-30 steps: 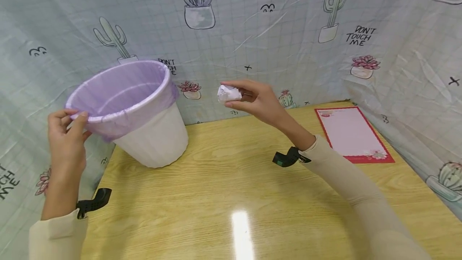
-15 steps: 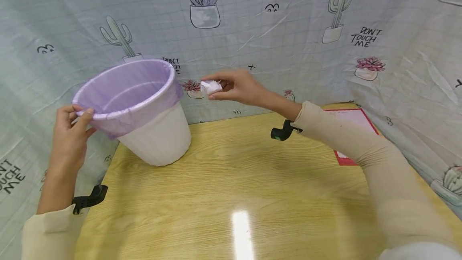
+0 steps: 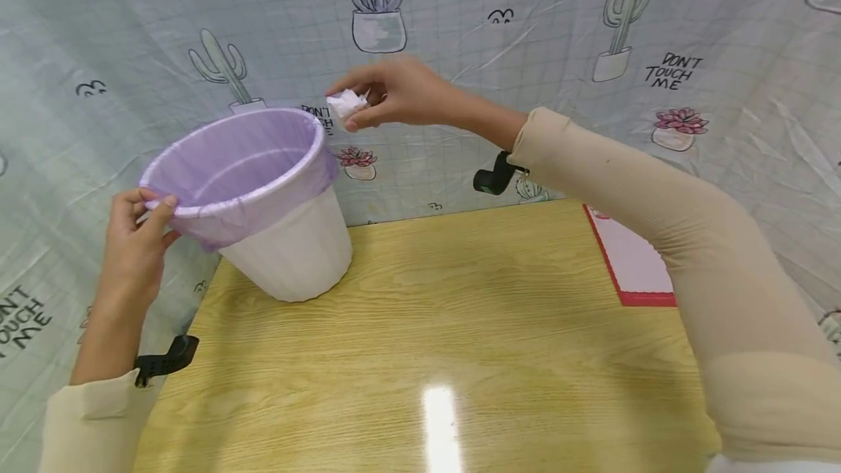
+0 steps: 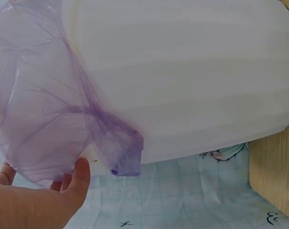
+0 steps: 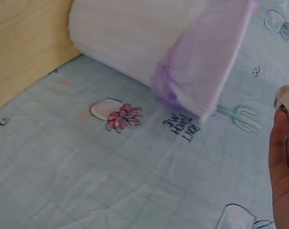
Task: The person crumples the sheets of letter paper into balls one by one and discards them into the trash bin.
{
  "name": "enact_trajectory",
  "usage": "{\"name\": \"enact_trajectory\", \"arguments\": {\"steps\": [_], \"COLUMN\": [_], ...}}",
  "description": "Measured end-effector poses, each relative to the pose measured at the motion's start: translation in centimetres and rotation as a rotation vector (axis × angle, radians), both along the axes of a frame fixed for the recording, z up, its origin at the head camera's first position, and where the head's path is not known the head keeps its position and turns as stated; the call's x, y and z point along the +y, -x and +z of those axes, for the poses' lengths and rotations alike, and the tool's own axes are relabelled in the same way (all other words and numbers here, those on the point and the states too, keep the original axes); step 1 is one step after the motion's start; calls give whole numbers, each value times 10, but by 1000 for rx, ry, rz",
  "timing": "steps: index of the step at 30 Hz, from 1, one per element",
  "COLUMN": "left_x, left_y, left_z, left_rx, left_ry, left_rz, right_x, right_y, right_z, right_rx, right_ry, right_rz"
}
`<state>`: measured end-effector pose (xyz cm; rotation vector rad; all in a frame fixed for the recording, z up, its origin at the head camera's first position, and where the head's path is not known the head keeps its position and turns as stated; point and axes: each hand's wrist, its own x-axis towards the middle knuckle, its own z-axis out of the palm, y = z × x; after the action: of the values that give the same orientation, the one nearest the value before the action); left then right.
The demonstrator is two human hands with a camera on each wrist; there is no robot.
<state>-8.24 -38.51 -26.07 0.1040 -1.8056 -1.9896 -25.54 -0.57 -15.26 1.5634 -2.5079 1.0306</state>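
A white trash can (image 3: 298, 254) with a purple bag (image 3: 263, 214) folded over its rim stands at the left of the table. My left hand (image 3: 136, 247) grips the near left rim, thumb and fingers on the bag-covered edge; the left wrist view also shows that purple bag (image 4: 44, 105) under the fingers. Up at the right of the can, my right hand (image 3: 407, 93) pinches a crumpled piece of white paper (image 3: 347, 104). This crumpled paper (image 5: 288, 101) is partly cut off at the right wrist view's edge. It is above rim height, apart from the can.
A red-bordered sheet (image 3: 634, 261) lies on the wooden table (image 3: 420, 312) at the right, partly covered by the right sleeve (image 3: 709, 254). A printed cloth (image 3: 447, 28) with cacti hangs close behind the can and along the sides.
My right hand has carried the crumpled paper left and upward, from beside the can to above its right rim's height. The left hand keeps its hold on the rim.
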Motion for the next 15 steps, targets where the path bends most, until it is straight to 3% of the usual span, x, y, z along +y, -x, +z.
{"name": "enact_trajectory", "arguments": {"steps": [6, 15], "left_x": [1, 4], "left_y": [-2, -3], "left_z": [0, 2], "left_rx": [9, 7], "left_ry": [-5, -14], "left_rz": [-3, -18], "right_x": [-30, -80], "right_y": [1, 2], "right_z": [28, 57], "right_rx": [-16, -2], "right_ry": [-150, -313], "right_rz": [53, 116]}}
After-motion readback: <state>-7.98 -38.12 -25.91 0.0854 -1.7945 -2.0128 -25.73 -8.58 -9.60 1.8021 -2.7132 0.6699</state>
